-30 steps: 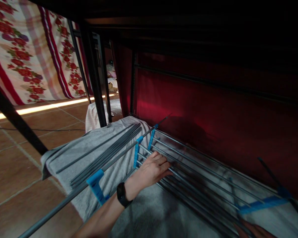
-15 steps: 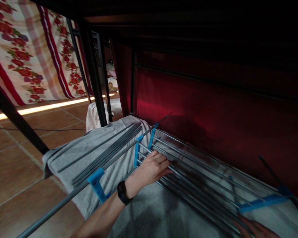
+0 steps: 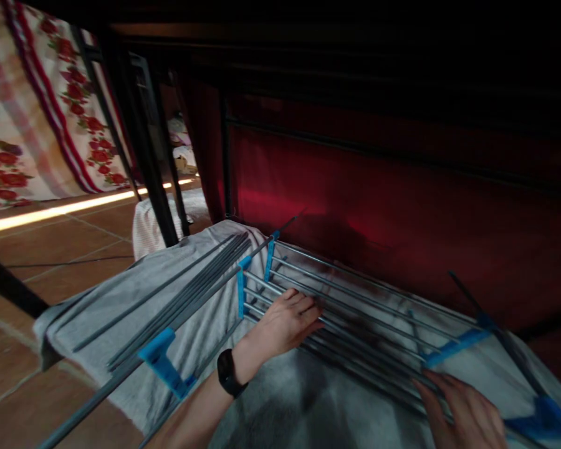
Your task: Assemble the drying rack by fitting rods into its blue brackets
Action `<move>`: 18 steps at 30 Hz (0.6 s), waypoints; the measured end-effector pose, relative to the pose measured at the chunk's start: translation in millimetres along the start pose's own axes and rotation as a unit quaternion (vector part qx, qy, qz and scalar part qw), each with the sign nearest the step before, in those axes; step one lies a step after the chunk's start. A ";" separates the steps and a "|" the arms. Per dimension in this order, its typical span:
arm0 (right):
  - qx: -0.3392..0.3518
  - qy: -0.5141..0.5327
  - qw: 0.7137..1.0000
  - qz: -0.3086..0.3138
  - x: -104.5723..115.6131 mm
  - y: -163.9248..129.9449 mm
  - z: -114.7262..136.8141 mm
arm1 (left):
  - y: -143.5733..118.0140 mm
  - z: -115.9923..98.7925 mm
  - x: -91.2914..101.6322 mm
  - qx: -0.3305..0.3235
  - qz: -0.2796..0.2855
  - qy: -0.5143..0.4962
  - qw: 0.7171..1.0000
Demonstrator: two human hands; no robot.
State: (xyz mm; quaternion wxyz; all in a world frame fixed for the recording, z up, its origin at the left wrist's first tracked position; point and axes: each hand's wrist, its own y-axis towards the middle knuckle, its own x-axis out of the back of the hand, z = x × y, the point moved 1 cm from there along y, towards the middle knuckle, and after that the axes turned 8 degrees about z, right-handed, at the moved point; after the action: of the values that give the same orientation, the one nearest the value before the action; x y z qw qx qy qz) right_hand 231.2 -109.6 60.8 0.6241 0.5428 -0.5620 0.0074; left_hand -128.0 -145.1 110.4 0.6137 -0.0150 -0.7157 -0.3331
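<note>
A partly assembled rack [image 3: 341, 293] of grey metal tubes joined by blue plastic connectors lies on a grey blanket. My left hand [image 3: 292, 319], with a black watch on its wrist, is closed over one of the cross tubes near the left end. Lower right, my right hand [image 3: 467, 408] has its fingers curled round a tube towards the other end; its lower part is cut off by the frame. A blue connector [image 3: 243, 287] holds tube ends just left of my left hand. Another blue connector [image 3: 161, 362] sits further along the long side tube [image 3: 93, 399].
Several loose grey tubes [image 3: 182, 296] lie side by side on the grey blanket [image 3: 103, 318]. Dark metal posts [image 3: 140, 137] and a low dark frame overhead enclose the spot. Behind the rack hangs a dark red cloth [image 3: 318, 181]. Brown floor tiles [image 3: 70, 249] show at left.
The view has swung right, so the rack and blanket sit further left in it. More of my right hand and the rack's right end now shows. My left hand stays on its tube.
</note>
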 end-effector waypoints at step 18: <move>-0.252 0.073 0.965 0.025 0.8 31.9 29.8 | 17.7 30.1 -23.3 -0.101 -0.032 0.025 0.994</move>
State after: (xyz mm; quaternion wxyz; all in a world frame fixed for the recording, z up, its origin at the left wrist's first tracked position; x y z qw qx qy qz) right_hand 191.1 -117.4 76.1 0.7798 0.3514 -0.5121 -0.0790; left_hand -140.8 -107.4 97.1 0.6161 -0.0457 -0.6625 -0.4236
